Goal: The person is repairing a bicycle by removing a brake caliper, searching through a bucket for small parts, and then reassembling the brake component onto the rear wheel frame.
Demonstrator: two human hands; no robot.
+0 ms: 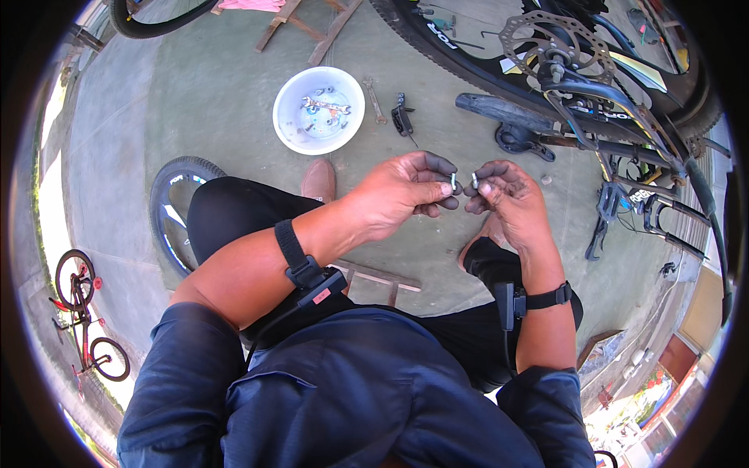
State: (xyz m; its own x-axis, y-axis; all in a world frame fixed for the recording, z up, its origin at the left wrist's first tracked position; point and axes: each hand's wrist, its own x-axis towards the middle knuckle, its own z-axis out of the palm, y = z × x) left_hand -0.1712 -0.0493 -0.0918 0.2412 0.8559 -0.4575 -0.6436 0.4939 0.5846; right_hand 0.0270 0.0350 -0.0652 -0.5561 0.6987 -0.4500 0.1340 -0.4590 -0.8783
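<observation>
My left hand [417,187] pinches a small silvery part, like a bolt or pin [453,182], between blackened thumb and fingers. Just to its right, my right hand [501,191] grips another small metal piece [473,179], too small to name, with thumb and index finger. The two hands are held close together over the floor, between my knees. Beyond them a white plastic basin [286,109] holds wrenches and several small parts. Beside it lie a silvery wrench [374,100] and a small black component [402,117].
A bicycle [601,109] with a brake disc fills the upper right, with black parts [605,218] below it. A loose wheel [164,218] lies by my left knee, a small red bicycle [83,316] far left. Wooden frames [328,39] stand at the top, a wooden piece [382,277] under me.
</observation>
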